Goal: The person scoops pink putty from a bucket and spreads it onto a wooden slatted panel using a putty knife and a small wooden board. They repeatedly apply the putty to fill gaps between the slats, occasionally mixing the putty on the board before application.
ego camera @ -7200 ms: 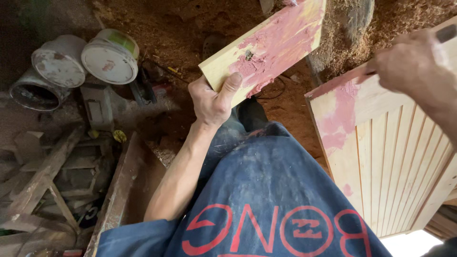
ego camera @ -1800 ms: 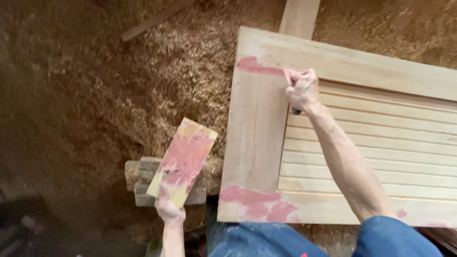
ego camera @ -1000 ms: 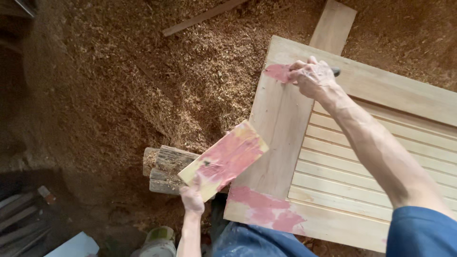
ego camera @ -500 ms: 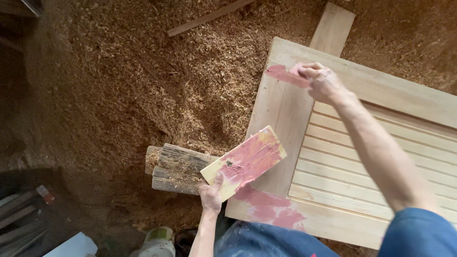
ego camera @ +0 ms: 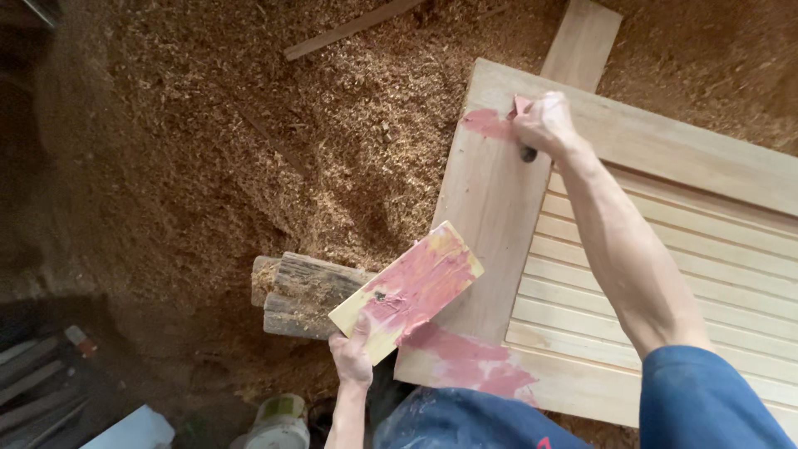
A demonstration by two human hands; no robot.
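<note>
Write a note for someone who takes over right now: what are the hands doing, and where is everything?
Left hand: fingers shut on the board, a small offcut smeared with pink filler, held over the door's near corner.
Right hand: pressing a scraper, mostly hidden in the hand, onto the pink patch at the far corner of the door.
Door lies flat on sawdust; wood blocks sit beside it.
Done: pink filler spread at the near corner and at the far corner.
Left: the rest of the frame shows bare wood.
</note>
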